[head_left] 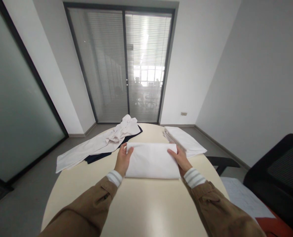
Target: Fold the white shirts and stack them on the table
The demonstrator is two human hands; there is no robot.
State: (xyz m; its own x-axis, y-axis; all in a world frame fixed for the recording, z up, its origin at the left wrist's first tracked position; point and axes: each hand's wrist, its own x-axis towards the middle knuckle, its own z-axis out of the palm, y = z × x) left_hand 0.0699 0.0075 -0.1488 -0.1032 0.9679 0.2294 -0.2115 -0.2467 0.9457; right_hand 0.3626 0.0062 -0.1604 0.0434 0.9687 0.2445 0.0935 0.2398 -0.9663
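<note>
Before the blind-covered glass doors (102, 65), it's a cream tabletop (146, 204), rumpled white garment (119, 136) off left, folded white stack (186, 140) off right. And centre stage, folded white cloth (151, 161), squarely between the hands: left hand's (122, 161) fingers gripping one side, right hand's (182, 160) the other, thumbs on top!

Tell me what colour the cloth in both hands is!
The cloth is plain white. It shows best in the head view, the only one here.
</note>
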